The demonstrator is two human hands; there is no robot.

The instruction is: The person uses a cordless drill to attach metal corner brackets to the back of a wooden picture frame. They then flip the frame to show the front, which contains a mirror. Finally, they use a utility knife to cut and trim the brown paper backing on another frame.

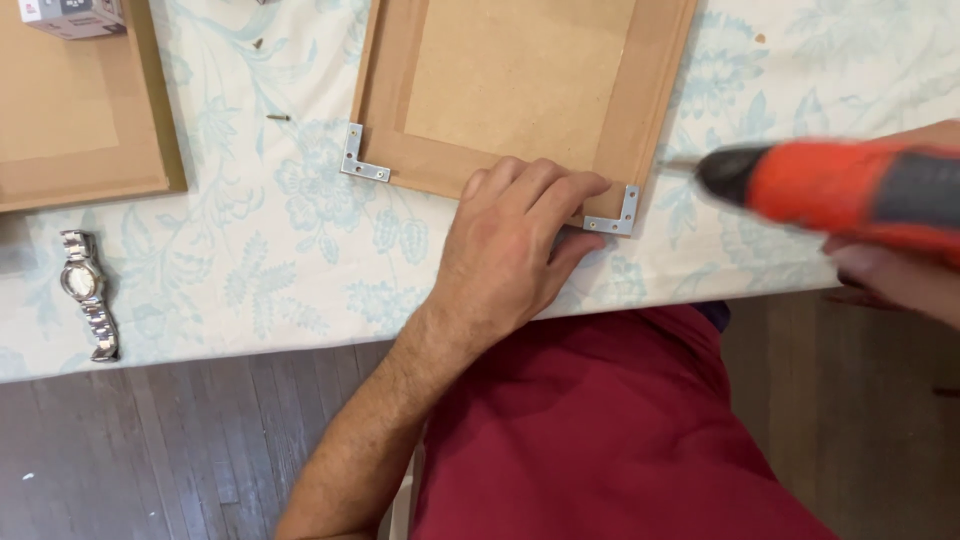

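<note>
Now, looking down from the head camera, our left hand [515, 245] lies spread and flat on the lower rail of the wooden frame [520, 90] on the bench [300, 270], just beside the metal corner bracket [615, 217]. Our right hand [890, 275] is wrapped around the orange power screwdriver [840, 190], its tip near the frame's right edge. We judge it best to press the frame down firmly and keep the bit square to the screw.

frames 2 [520, 90] | corner brackets 2 [362, 160] | drill 1 [850, 195] | watch 1 [88, 295] | screws 2 (loose) [278, 117]
</note>
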